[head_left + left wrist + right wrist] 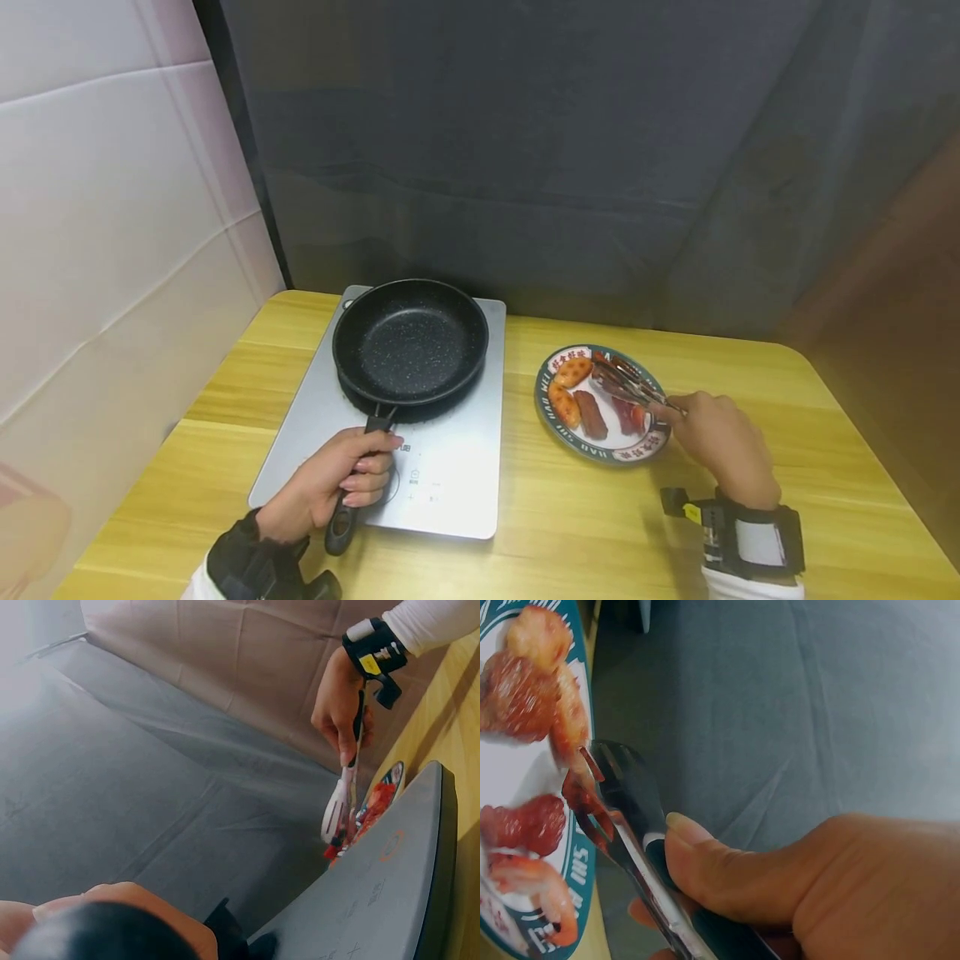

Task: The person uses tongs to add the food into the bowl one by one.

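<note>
My left hand grips the black handle of a speckled black frying pan, which sits on a flat silver induction cooker. In my right hand is a pair of metal tongs with slotted ends, seen close up in the right wrist view, with the thumb along one arm. The tong ends are over the far right part of a green-rimmed plate. On that plate lie orange-brown pieces, dark red meat pieces and a shrimp. A reddish piece shows between the tong ends.
The cooker and plate stand side by side on a yellow wood-grain table. Behind it hangs a dark grey curtain. A pale panel rises at the left, a brown one at the right.
</note>
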Demonstrator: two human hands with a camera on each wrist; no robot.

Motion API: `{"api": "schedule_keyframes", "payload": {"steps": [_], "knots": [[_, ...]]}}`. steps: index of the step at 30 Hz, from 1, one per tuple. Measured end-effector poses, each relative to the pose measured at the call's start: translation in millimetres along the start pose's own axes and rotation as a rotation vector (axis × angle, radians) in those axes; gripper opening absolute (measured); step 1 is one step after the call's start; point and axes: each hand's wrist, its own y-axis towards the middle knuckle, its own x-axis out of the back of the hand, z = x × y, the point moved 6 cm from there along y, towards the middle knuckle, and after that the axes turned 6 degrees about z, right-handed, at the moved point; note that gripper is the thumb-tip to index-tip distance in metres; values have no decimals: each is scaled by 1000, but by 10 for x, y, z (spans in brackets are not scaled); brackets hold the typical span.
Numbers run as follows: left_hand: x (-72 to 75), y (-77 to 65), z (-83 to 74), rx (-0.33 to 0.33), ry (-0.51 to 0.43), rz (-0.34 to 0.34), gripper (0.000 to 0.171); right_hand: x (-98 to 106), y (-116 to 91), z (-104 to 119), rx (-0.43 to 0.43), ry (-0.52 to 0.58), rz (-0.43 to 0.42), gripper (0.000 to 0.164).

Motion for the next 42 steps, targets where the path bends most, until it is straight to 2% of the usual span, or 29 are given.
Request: {"api": "schedule_keyframes", "payload": {"steps": [13, 19, 27, 31, 37, 42], "knots": [[8, 1, 1, -1, 24, -11, 23, 181, -138, 313, 42, 14, -77, 62], [4, 3, 4, -5, 18, 2, 24, 225, -171, 509, 105, 10, -127, 69], [3, 6, 2, -9, 4, 10, 23, 265, -204, 827, 192, -5, -161, 47], [5, 12, -5, -11, 8, 8, 24, 276, -205, 996, 236, -6, -191, 46], [0, 22, 19, -13, 6, 21, 24, 292, -192, 1191, 257, 64, -188, 45], [15, 21, 29, -22, 4, 29, 23, 256, -168, 1393, 335, 36, -219, 37]]}}
